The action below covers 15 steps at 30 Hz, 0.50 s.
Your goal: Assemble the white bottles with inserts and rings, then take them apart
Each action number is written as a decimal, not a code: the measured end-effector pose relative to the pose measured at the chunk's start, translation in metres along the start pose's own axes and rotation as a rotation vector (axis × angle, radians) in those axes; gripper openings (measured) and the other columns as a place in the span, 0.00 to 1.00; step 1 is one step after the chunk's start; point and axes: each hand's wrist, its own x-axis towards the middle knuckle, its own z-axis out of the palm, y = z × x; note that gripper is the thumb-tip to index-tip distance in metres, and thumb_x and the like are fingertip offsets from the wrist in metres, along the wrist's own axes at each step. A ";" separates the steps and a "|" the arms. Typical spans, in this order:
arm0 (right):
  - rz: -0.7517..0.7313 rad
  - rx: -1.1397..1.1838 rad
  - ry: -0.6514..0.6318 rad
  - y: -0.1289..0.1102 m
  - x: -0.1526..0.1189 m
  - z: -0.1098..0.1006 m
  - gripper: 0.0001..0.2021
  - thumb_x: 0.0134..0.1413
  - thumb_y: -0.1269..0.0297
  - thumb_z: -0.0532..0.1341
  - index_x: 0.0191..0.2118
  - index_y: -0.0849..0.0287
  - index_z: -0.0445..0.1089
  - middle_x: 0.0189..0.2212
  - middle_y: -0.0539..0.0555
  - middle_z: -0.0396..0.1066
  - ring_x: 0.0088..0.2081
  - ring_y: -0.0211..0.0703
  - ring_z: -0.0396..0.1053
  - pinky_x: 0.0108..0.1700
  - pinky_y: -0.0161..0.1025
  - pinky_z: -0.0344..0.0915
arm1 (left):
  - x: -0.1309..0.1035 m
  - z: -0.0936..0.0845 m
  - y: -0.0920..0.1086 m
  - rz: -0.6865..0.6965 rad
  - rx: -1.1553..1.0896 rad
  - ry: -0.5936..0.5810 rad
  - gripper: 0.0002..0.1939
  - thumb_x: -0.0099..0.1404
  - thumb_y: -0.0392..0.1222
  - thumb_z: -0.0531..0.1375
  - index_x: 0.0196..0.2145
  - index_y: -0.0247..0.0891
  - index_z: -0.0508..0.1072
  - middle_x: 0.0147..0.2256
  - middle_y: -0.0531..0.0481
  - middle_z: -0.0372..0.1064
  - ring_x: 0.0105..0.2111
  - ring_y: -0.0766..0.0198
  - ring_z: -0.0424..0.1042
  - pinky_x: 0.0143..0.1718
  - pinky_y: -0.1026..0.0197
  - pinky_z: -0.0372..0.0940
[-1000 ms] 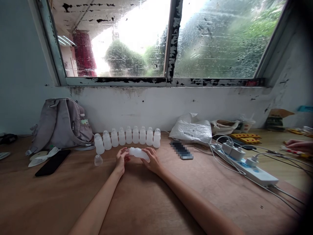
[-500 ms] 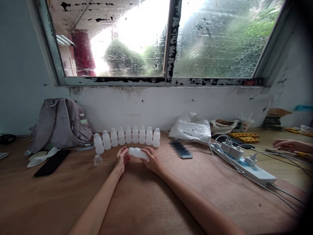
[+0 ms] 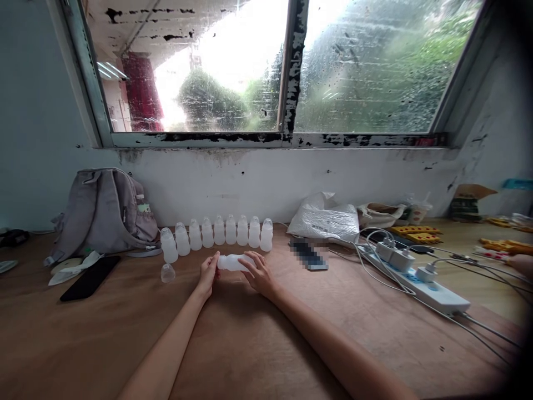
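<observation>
A frosted white bottle (image 3: pixel 234 263) lies on its side between my two hands, just above the wooden table (image 3: pixel 233 344). My left hand (image 3: pixel 209 273) grips its left end, with the fingertips closed there. Around its right part, my right hand (image 3: pixel 259 273) is wrapped, fingers over the top. Behind them, several similar bottles (image 3: pixel 207 232) with clear caps stand upright in a curved row. A loose clear cap (image 3: pixel 167 273) rests on the table left of my left hand, in front of the row's left end.
To the left are a grey backpack (image 3: pixel 104 214) and a black phone (image 3: pixel 89 279). A silvery plastic bag (image 3: pixel 327 218), a blurred-out phone (image 3: pixel 310 255) and a white power strip (image 3: pixel 437 294) with cables lie to the right. Another person's hand (image 3: pixel 522 265) shows at the right edge.
The bottle between my hands is now more level, and my right hand's fingers have shifted over it. The other person's hand has moved right, and yellow and white items show there.
</observation>
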 end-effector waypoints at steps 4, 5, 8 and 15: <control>-0.027 0.008 -0.003 -0.003 0.002 -0.003 0.19 0.51 0.69 0.54 0.50 0.52 0.60 0.48 0.59 0.58 0.51 0.50 0.55 0.49 0.50 0.57 | -0.002 0.001 0.000 0.019 0.030 -0.015 0.22 0.47 0.59 0.59 0.26 0.34 0.67 0.14 0.61 0.53 0.11 0.76 0.50 0.11 0.71 0.45; -0.020 0.021 -0.007 -0.004 0.002 -0.004 0.19 0.51 0.67 0.55 0.50 0.52 0.60 0.48 0.59 0.58 0.50 0.50 0.56 0.49 0.50 0.58 | -0.002 0.000 0.000 0.025 0.035 -0.014 0.22 0.47 0.59 0.59 0.26 0.34 0.67 0.14 0.61 0.52 0.11 0.76 0.50 0.11 0.71 0.45; 0.053 0.110 -0.034 -0.008 0.004 -0.009 0.20 0.50 0.62 0.56 0.51 0.55 0.59 0.44 0.59 0.62 0.44 0.48 0.61 0.46 0.46 0.61 | 0.000 0.000 -0.002 0.052 0.042 -0.003 0.21 0.46 0.57 0.60 0.25 0.34 0.66 0.15 0.60 0.54 0.12 0.76 0.52 0.12 0.72 0.48; 0.330 0.298 -0.026 -0.008 0.007 -0.016 0.12 0.53 0.59 0.51 0.40 0.59 0.64 0.33 0.55 0.67 0.34 0.43 0.66 0.37 0.37 0.62 | 0.003 0.000 -0.005 0.090 0.046 -0.048 0.24 0.46 0.50 0.62 0.40 0.38 0.65 0.26 0.53 0.66 0.21 0.71 0.64 0.17 0.70 0.56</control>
